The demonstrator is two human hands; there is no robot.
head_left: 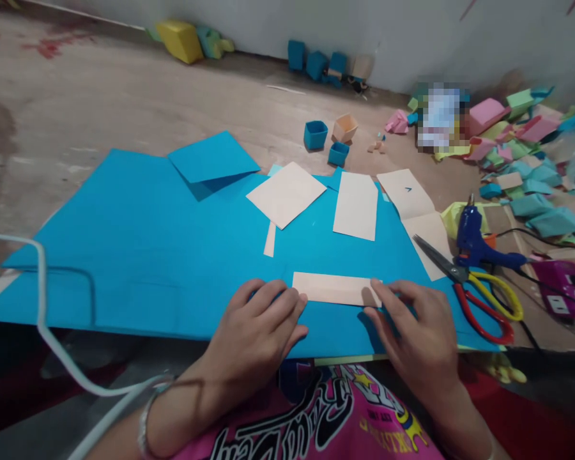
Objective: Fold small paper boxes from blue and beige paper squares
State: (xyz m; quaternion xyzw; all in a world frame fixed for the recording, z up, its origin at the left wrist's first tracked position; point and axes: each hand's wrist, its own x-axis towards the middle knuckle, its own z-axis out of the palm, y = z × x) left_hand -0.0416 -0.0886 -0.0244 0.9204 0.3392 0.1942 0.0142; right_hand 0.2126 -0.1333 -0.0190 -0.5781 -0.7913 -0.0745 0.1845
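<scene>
A folded strip of cream paper [333, 287] lies lengthwise on a large blue sheet [138, 236] in front of me. My left hand [259, 329] has its curled fingers closed at the strip's left end. At the other end, my right hand [416, 326] pinches the corner, forefinger on top and thumb at the lower edge. Beyond the strip are a square of cream paper [287, 195], a cut cream piece [356, 206] and a narrow cream sliver [269, 240]. Scissors [455, 273] with red and yellow handles rest to the right of my right hand, overlapping a creased cream sheet [405, 193].
A blue glue gun [479, 239] with a black cord sits at the right. Small blue boxes [315, 135] and a cream box [345, 128] stand behind the sheet. Coloured paper pieces [531, 172] heap at far right. A white cable [42, 287] crosses the left side.
</scene>
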